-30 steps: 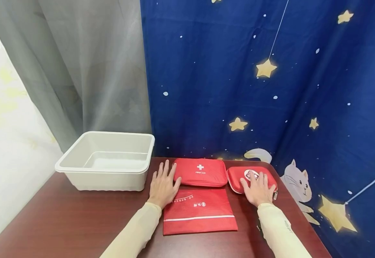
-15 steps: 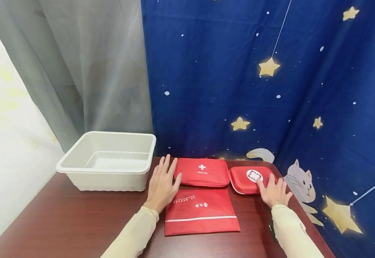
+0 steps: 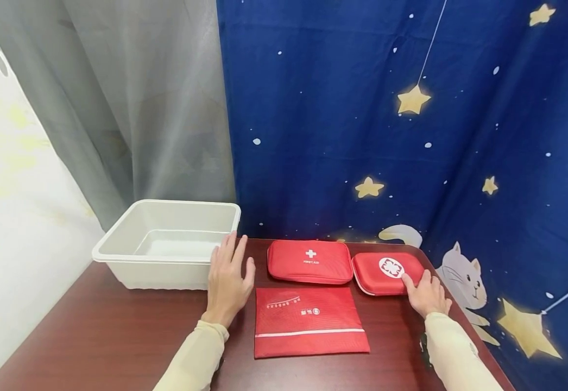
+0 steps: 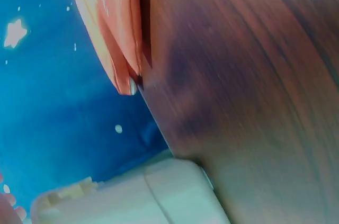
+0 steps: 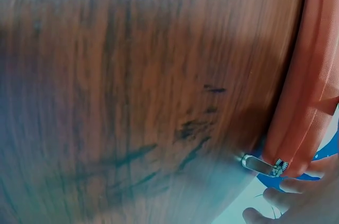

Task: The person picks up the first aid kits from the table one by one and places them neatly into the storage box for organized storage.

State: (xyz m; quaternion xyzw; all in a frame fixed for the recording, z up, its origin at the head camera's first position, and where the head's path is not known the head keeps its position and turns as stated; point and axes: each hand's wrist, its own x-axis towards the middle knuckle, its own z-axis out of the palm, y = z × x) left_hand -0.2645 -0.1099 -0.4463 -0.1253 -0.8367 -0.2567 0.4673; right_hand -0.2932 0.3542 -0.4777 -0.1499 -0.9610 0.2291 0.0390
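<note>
Case (image 3: 371, 275), red rounded zip-up fabric, right of red rectangular fabric FIRST AID pouch (image 3: 286, 263). Right grip (image 3: 428, 296) relaxed at case, nothing clasped; left grip (image 3: 227, 279) straight-fingered, empty, left of pouch. Likely reaching; next move calls for curled fingers.

Bright head view, softly blurred wrists' views

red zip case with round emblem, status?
Left hand open beside white rectangular plastic tub; right hand at right end of red zip case, grip unclear; case lies flat; no visible obstruction.
</note>
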